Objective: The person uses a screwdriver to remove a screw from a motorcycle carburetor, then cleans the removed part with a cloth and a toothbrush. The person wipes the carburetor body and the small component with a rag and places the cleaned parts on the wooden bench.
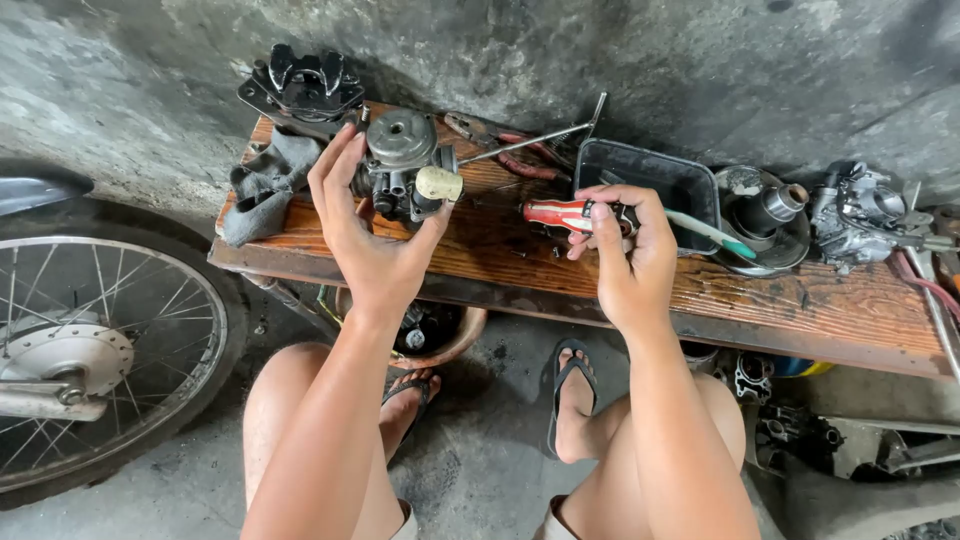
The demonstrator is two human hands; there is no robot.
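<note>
Bare arms, light shorts [405,520], and black flip-flops [570,395] on both feet.

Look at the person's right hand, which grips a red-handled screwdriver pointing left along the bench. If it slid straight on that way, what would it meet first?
Probably the carburettor in the left hand. The right hand aims the red-handled screwdriver leftward across the wooden bench, with bare wood between. Depth is uncertain, so the tip could pass just in front.

grey rag [262,185] | black tray [650,175] | spoked wheel [95,345] | wooden bench [800,310]
</note>
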